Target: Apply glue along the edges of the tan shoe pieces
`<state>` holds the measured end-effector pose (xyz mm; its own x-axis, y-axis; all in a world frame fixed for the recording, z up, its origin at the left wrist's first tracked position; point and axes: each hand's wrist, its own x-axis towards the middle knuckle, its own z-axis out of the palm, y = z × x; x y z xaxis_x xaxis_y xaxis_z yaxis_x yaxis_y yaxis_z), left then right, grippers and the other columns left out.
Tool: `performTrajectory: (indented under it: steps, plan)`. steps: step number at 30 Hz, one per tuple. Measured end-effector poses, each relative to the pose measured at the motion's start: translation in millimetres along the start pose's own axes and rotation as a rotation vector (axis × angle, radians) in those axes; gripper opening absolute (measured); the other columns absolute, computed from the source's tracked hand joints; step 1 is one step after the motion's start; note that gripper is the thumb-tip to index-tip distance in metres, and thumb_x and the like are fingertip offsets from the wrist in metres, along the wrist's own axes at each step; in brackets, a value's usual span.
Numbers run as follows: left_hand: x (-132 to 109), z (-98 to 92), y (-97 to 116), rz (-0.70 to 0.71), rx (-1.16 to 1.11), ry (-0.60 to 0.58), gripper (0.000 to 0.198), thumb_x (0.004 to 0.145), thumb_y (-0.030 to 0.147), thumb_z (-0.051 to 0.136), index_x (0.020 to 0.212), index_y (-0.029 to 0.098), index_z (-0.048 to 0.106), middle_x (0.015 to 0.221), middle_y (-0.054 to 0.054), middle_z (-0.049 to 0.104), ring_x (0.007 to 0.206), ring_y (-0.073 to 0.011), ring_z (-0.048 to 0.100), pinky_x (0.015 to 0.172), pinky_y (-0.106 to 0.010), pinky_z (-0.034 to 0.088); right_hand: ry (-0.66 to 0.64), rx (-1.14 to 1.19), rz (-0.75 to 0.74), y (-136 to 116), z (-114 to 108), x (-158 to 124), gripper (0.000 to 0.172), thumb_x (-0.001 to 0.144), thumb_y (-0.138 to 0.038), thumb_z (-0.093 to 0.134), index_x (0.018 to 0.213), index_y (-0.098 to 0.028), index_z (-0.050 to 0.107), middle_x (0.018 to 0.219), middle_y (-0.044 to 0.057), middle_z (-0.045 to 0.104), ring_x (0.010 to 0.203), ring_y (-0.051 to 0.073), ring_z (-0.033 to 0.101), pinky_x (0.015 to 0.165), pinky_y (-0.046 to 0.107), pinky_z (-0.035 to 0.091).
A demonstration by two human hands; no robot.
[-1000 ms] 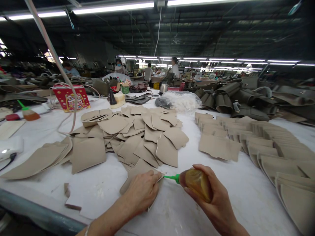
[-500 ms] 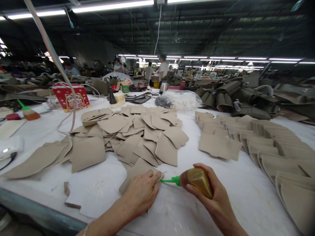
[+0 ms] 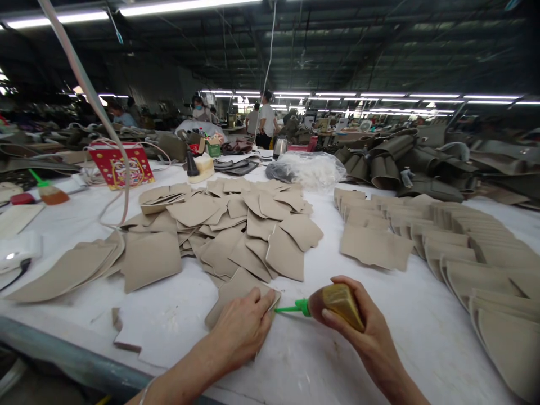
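Note:
My left hand (image 3: pixel 241 327) holds down a beige leather-like piece (image 3: pixel 230 291) near the front of the white table, its fingers partly curled over the piece's right side. The thumb's grip underneath is hidden. In my right hand (image 3: pixel 371 332) is a squeeze glue bottle (image 3: pixel 340 304) with amber contents, tipped onto its side. Its green nozzle (image 3: pixel 291 308) points left, and the tip is at the right edge of the piece, close to my left fingertips. Just beyond lies a loose heap of similar beige pieces (image 3: pixel 228 247).
Overlapping rows of beige pieces (image 3: pixel 455 242) spread along the right. A second glue bottle (image 3: pixel 53 194) and a red box (image 3: pixel 122 166) stand at the left, by a hanging cable (image 3: pixel 95 101). Farther back are a plastic bag (image 3: pixel 312 169), dark bag parts (image 3: pixel 392 160) and several people.
The nozzle tip has shifted slightly left along the edge of the piece. My left hand stays nearly where it was. The camera view has shifted a little.

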<state>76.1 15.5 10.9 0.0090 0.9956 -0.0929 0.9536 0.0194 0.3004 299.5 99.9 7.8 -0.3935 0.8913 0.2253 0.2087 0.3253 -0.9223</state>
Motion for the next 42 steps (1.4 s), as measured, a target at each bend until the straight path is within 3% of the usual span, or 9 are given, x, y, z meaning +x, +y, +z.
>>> performTrajectory:
  steps: [2,7,12,17,21,26,31,37,42]
  plan:
    - [-1,0.5,-2,-0.001,-0.006,-0.012,0.044,0.094,0.027,0.027,0.136,0.031,0.039,0.1,-0.005,0.055,0.081,-0.0227,0.063,0.075,-0.036,0.05,0.023,-0.017,-0.015,0,1,0,0.047,0.079,-0.045,0.07,0.115,-0.027,0.046,0.095,-0.001,0.055,0.077,0.019,0.056,0.07,0.027,0.044]
    - [-7,0.2,-5,0.003,-0.06,-0.022,0.045,0.094,0.028,0.028,0.138,0.029,0.038,0.1,-0.005,0.053,0.084,-0.0218,0.061,0.079,-0.035,0.048,-0.099,0.085,0.076,-6,4,-9,0.05,0.078,-0.045,0.07,0.117,-0.027,0.044,0.088,-0.003,0.057,0.073,0.019,0.056,0.066,0.026,0.044]
    - [-9,-4.0,-5,0.012,-0.092,-0.045,0.044,0.095,0.029,0.025,0.137,0.03,0.038,0.097,-0.004,0.052,0.085,-0.0212,0.06,0.078,-0.034,0.047,-0.005,0.038,0.049,-9,7,-15,0.048,0.077,-0.044,0.07,0.115,-0.026,0.047,0.091,-0.001,0.057,0.074,0.02,0.056,0.069,0.028,0.044]
    - [-8,-3.9,-7,0.016,-0.106,-0.053,0.045,0.095,0.029,0.027,0.139,0.027,0.036,0.101,-0.005,0.051,0.088,-0.0205,0.059,0.081,-0.033,0.046,-0.134,0.131,0.096,-9,10,-24,0.051,0.076,-0.044,0.07,0.116,-0.027,0.046,0.09,-0.002,0.058,0.075,0.021,0.056,0.067,0.028,0.045]
    - [-9,-2.1,-7,0.015,-0.088,-0.051,0.045,0.095,0.029,0.027,0.139,0.026,0.037,0.103,-0.005,0.051,0.087,-0.0209,0.059,0.081,-0.034,0.046,-0.079,0.091,0.102,-11,13,-30,0.05,0.077,-0.044,0.07,0.117,-0.027,0.044,0.088,-0.002,0.057,0.074,0.02,0.055,0.068,0.028,0.043]
    - [-11,-1.7,-7,0.019,-0.089,-0.077,0.045,0.095,0.03,0.028,0.14,0.027,0.033,0.106,-0.005,0.05,0.089,-0.0204,0.059,0.083,-0.033,0.046,-0.164,0.178,0.123,-8,13,-32,0.051,0.076,-0.046,0.07,0.116,-0.028,0.044,0.089,-0.003,0.058,0.076,0.02,0.056,0.068,0.028,0.044]
    - [-11,0.2,-7,0.028,-0.104,-0.061,0.043,0.096,0.031,0.028,0.139,0.028,0.035,0.105,-0.004,0.05,0.09,-0.0205,0.059,0.084,-0.033,0.046,-0.033,0.042,0.063,-2,10,-30,0.05,0.077,-0.043,0.071,0.117,-0.027,0.046,0.098,0.0,0.057,0.08,0.021,0.057,0.07,0.028,0.044]
    - [-12,0.3,-5,0.011,-0.106,-0.081,0.045,0.095,0.03,0.03,0.14,0.026,0.034,0.108,-0.006,0.049,0.091,-0.0201,0.059,0.085,-0.032,0.046,-0.166,0.185,0.065,-1,12,-34,0.052,0.074,-0.044,0.072,0.116,-0.026,0.048,0.093,0.001,0.06,0.077,0.022,0.059,0.067,0.029,0.047]
    - [-11,2.9,-5,0.012,-0.099,-0.068,0.043,0.096,0.03,0.029,0.138,0.027,0.035,0.107,-0.005,0.049,0.089,-0.0186,0.058,0.085,-0.03,0.046,-0.026,0.058,0.026,2,11,-29,0.05,0.075,-0.043,0.072,0.115,-0.026,0.049,0.099,0.002,0.059,0.081,0.024,0.059,0.073,0.031,0.046]
